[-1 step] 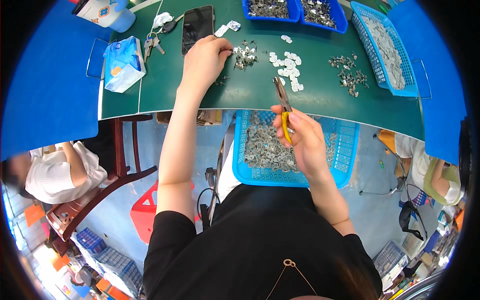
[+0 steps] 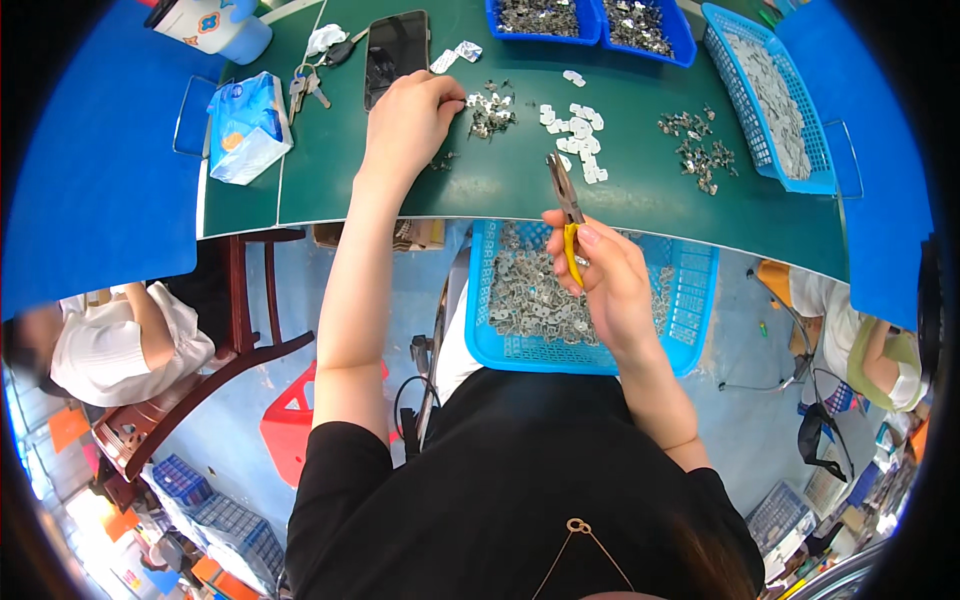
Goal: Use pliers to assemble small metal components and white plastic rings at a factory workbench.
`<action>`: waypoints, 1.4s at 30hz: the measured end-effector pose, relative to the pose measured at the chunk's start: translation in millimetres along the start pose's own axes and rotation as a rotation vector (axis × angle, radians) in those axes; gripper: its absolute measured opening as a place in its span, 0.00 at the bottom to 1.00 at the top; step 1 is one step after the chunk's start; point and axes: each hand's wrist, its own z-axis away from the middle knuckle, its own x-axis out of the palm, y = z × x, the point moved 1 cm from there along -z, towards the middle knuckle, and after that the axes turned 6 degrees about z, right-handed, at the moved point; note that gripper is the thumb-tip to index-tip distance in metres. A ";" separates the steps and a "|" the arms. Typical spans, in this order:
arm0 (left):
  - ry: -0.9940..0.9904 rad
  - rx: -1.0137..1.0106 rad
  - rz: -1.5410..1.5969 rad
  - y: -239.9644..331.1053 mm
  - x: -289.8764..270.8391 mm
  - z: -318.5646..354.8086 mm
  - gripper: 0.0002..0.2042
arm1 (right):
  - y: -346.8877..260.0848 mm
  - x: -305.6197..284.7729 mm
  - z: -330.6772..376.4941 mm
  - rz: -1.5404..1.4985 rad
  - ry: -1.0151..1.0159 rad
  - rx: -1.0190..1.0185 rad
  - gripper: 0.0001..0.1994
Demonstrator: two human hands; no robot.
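My left hand [image 2: 405, 115] is over the green table, its thumb and fingers pinched together; what they hold, if anything, is hidden. Just right of its fingertips lies a small pile of metal clips [image 2: 492, 122]. My right hand [image 2: 612, 275] grips yellow-handled needle-nose pliers [image 2: 565, 192], their jaws pointing up over the table's near edge. Beyond the pliers' tip, flat white pieces [image 2: 580, 128] lie scattered. Farther right is another heap of small metal parts [image 2: 706, 160]. Below the pliers, a light-blue basket [image 2: 590, 364] full of metal pieces rests at my lap.
A phone [image 2: 396, 50] lies beyond my left hand, with keys [image 2: 308, 88] and a tissue pack [image 2: 248, 130] to its left. Two blue bins [image 2: 598, 45] of small parts stand at the back. A blue basket [image 2: 768, 120] of flat pieces is at the right. People sit on both sides.
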 end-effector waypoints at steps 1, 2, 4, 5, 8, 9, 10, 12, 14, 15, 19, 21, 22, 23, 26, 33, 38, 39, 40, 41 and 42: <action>0.000 -0.001 -0.001 -0.7 -0.5 0.1 0.06 | -0.3 -0.1 -0.2 0.000 -0.001 0.000 0.20; 0.005 0.019 -0.014 -1.4 -1.0 0.0 0.05 | -0.7 -0.1 -0.4 0.011 -0.002 -0.002 0.20; 0.011 0.038 -0.029 -1.9 -3.0 0.8 0.05 | -2.0 0.5 -1.1 0.021 -0.005 -0.006 0.20; 0.051 -0.020 0.079 -2.3 -4.4 2.4 0.05 | -2.8 0.8 -1.6 0.068 0.007 -0.044 0.19; 0.096 -0.147 0.450 11.7 -7.4 8.1 0.06 | -6.5 5.5 -1.8 0.236 0.082 -0.173 0.18; 0.105 -0.226 0.702 19.2 -8.5 12.8 0.07 | -7.4 6.8 -2.1 0.357 0.131 -0.261 0.17; 0.093 -0.247 1.001 27.7 -8.5 17.3 0.08 | -7.6 5.2 -2.7 0.359 0.135 -0.260 0.17; 0.036 -0.302 1.170 51.1 -18.7 27.8 0.08 | -8.7 1.4 -5.4 0.731 0.187 -0.527 0.18; -0.071 -0.359 1.403 64.4 -23.7 33.4 0.09 | -19.3 2.7 -5.1 0.814 0.196 -0.597 0.19; -0.067 -0.362 1.403 65.1 -26.1 36.1 0.09 | -23.1 5.2 -5.3 0.887 0.192 -0.672 0.20; -0.145 -0.393 1.466 67.0 -29.9 41.0 0.10 | -26.0 6.3 -3.2 0.884 0.224 -0.611 0.20; -0.147 -0.379 1.464 69.1 -30.6 41.4 0.10 | -26.4 6.2 -3.0 0.871 0.243 -0.599 0.20; -0.140 -0.371 1.430 70.9 -30.8 41.4 0.10 | -26.8 6.5 -2.6 0.871 0.242 -0.599 0.20; -0.132 -0.364 1.396 72.3 -31.4 41.5 0.10 | -27.4 6.7 -2.4 0.868 0.237 -0.571 0.19; -0.135 -0.337 1.346 75.6 -34.1 41.7 0.10 | -24.9 5.8 -2.9 0.825 0.213 -0.543 0.18; -0.157 -0.340 1.299 78.6 -36.7 41.6 0.10 | -20.5 5.0 -2.4 0.696 0.182 -0.438 0.15; -0.170 -0.334 1.262 78.3 -37.5 40.9 0.10 | -21.5 5.0 -1.9 0.706 0.174 -0.402 0.15; -0.170 -0.334 1.262 78.1 -37.8 40.7 0.10 | -21.0 4.9 -2.1 0.692 0.171 -0.403 0.15; -0.179 -0.335 1.252 77.9 -38.0 40.5 0.10 | -20.5 4.4 -2.1 0.693 0.170 -0.403 0.15; -0.188 -0.337 1.242 77.8 -38.1 40.3 0.10 | -20.1 3.6 -2.0 0.697 0.169 -0.396 0.14; -0.187 -0.337 1.242 77.6 -37.5 40.2 0.10 | -19.8 3.4 -2.0 0.700 0.166 -0.389 0.14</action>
